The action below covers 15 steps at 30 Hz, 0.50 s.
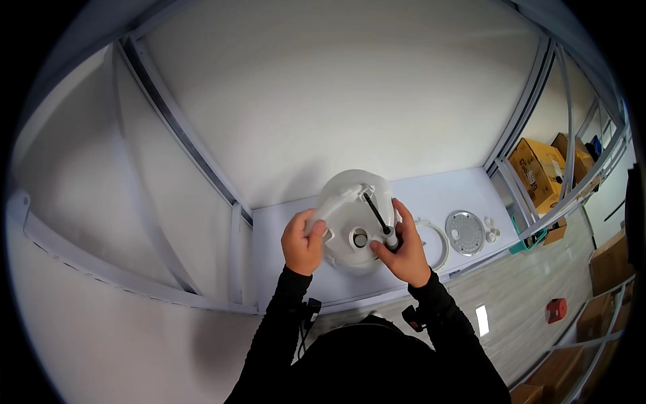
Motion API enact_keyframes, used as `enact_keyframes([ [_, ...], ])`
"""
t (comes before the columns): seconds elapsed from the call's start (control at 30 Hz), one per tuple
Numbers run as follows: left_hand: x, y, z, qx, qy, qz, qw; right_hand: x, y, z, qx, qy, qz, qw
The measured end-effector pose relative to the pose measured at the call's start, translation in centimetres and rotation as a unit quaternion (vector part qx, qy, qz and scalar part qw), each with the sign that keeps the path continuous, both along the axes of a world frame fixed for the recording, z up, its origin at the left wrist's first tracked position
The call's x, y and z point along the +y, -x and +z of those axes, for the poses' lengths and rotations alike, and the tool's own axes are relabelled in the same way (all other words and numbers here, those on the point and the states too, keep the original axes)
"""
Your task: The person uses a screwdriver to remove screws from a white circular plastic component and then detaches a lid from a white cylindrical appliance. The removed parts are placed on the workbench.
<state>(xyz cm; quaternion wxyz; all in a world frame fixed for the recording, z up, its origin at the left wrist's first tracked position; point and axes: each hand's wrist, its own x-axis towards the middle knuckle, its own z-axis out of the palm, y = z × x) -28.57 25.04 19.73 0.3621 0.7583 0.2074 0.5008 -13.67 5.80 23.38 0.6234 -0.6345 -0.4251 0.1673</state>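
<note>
Between my hands, above the white table, is a white round plastic housing [344, 217] with a hollow inside and a round hole near its middle. My left hand [301, 244] is closed round its left rim, thumb on the inner side. On the right side, my right hand [408, 250] grips the rim and also holds a screwdriver [378, 215]. Its black shaft slants up and left across the hollow, its end near a small white fitting at the far rim. The handle is partly hidden by my fingers.
On the table [282, 286] to the right lie a white ring [441, 244], a grey perforated disc [464, 233] and several small white pieces [492, 233]. Metal frame posts [528, 101] flank the back panel. Cardboard boxes [538, 174] and a red object [556, 310] are farther right.
</note>
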Motion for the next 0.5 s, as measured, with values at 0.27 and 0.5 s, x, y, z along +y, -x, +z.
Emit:
enact_keyframes([
  [0.27, 1.8, 3.2, -3.5, -0.053, 0.123, 0.046, 0.990, 0.1, -0.6, -0.7, -0.016, 0.024, -0.035, 0.999],
  [0.5, 0.9, 6.9, -8.8, -0.007, 0.072, 0.131, 0.989, -1.2, -2.1, -3.5, -0.054, 0.146, -0.096, 0.983],
])
